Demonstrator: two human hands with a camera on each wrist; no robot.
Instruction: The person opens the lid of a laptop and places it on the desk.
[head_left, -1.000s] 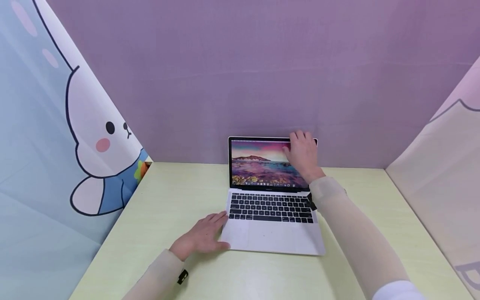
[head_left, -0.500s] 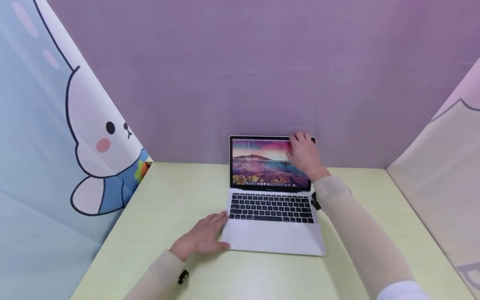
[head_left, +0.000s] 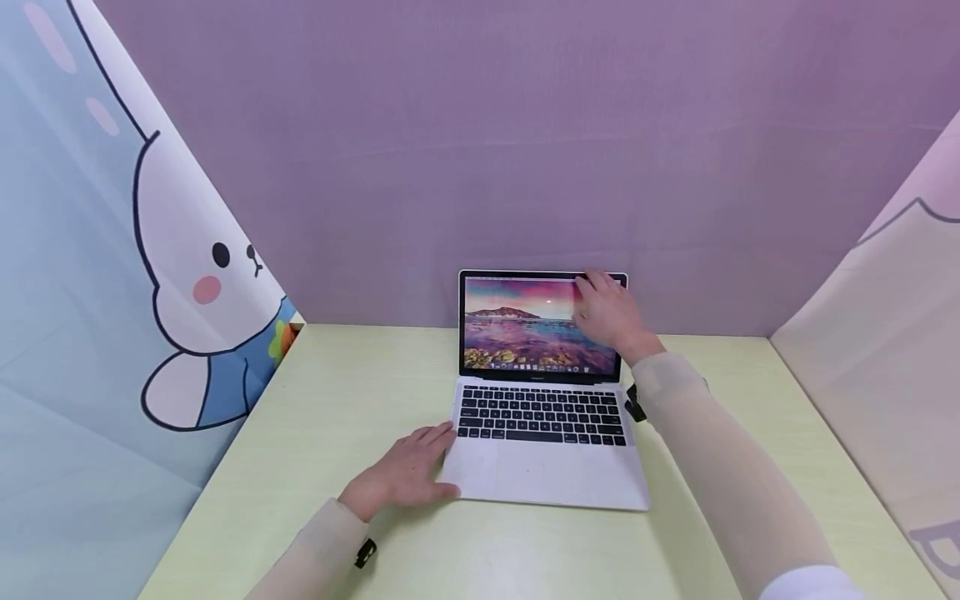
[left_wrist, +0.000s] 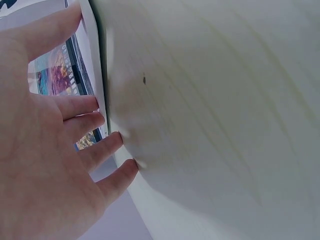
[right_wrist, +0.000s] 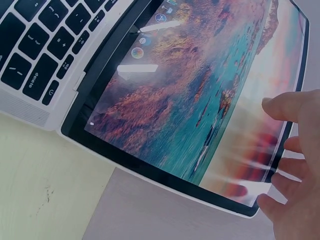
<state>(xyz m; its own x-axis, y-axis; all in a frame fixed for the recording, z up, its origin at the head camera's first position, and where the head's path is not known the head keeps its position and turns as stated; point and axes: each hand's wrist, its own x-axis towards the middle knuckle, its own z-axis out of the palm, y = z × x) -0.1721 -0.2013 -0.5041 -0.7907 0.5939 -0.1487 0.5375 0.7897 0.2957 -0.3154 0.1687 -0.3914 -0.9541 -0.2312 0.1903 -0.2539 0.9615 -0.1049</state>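
Note:
A silver laptop (head_left: 551,475) stands unfolded on the table, its lit screen (head_left: 517,321) showing a coastal picture above a black keyboard. My left hand (head_left: 411,471) rests at the base's left front corner with fingers spread. In the left wrist view, its thumb and fingertips (left_wrist: 114,140) lie along the laptop's edge, right by the tabletop. My right hand (head_left: 609,312) is at the upper right of the screen. In the right wrist view, its fingertips (right_wrist: 267,202) touch the screen's top border, and the thumb stands in front of the picture.
The pale yellow table (head_left: 360,375) backs onto a purple cloth wall (head_left: 480,150) right behind the laptop. A blue cloth with a cartoon rabbit (head_left: 195,283) hangs at the left, and a pale pink cloth (head_left: 885,333) at the right.
The laptop's screen has tilted back a little. My right hand has shifted slightly right and down against its top edge, while my left hand has stayed in place.

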